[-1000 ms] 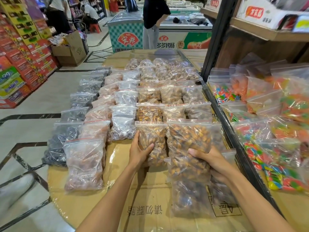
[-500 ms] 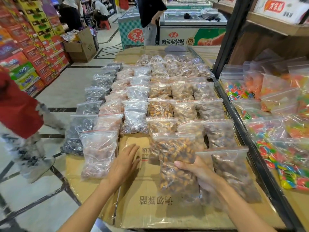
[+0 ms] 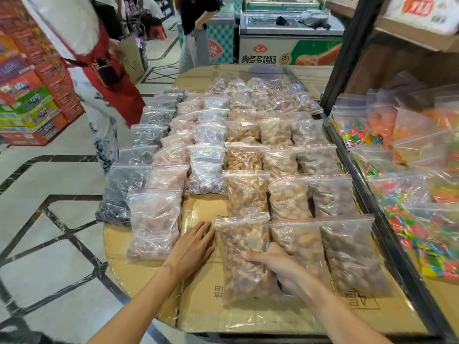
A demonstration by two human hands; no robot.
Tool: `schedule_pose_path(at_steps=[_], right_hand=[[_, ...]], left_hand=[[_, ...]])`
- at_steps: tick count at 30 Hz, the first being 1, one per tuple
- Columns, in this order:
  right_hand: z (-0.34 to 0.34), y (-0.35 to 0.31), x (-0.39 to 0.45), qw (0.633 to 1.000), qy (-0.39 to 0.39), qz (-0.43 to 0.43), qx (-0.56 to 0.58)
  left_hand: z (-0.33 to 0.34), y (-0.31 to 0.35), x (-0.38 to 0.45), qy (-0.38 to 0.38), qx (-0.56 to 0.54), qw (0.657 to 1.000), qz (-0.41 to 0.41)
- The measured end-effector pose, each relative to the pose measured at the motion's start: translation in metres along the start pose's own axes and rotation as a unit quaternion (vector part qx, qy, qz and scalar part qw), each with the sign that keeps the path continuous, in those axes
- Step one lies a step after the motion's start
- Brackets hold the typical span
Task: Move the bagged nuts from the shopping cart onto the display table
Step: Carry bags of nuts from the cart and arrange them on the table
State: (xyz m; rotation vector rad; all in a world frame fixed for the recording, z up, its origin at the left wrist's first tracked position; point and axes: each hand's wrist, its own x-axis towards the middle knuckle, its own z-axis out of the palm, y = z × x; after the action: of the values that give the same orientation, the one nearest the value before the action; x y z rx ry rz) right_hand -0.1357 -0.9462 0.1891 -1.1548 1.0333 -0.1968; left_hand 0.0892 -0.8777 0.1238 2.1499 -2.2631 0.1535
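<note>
Nut bag (image 3: 244, 247): soft, lumpy, slick film, prob. fairly heavy; pinched mid-body by right hand (image 3: 275, 263), left hand (image 3: 192, 247) flat beside on table (image 3: 198, 309); best gripped mid w/ support.

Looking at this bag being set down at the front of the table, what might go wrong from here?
1. The bag of nuts that the right hand holds lies near the front edge of the cardboard-covered table; a nudge might slide it off.
2. A passer-by in a red apron stands close to the table's left side and may brush the dark bags at that edge.
</note>
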Motion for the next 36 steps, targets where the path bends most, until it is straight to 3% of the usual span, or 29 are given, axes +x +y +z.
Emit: schedule_pose_path(at_steps=[14,18,23,30,36], right_hand=[[0.005,0.009,0.007,0.997,0.060,0.055,0.019],[0.010,0.015,0.011,0.988,0.129,0.035,-0.074],[0.020,0.019,0.009,0.952,0.211,0.022,-0.223],[0.032,0.026,0.002,0.933,0.269,-0.015,-0.238],[0.032,0.028,-0.003,0.933,0.267,-0.048,-0.238]], left_hand=[[-0.002,0.001,0.000,-0.009,-0.025,1.000,0.001],[-0.002,0.002,-0.001,-0.013,-0.043,0.999,-0.007],[-0.002,0.001,0.000,-0.031,-0.052,0.998,-0.020],[0.003,0.001,0.000,-0.039,-0.043,0.998,-0.027],[-0.007,0.007,-0.006,-0.057,-0.054,0.996,-0.050]])
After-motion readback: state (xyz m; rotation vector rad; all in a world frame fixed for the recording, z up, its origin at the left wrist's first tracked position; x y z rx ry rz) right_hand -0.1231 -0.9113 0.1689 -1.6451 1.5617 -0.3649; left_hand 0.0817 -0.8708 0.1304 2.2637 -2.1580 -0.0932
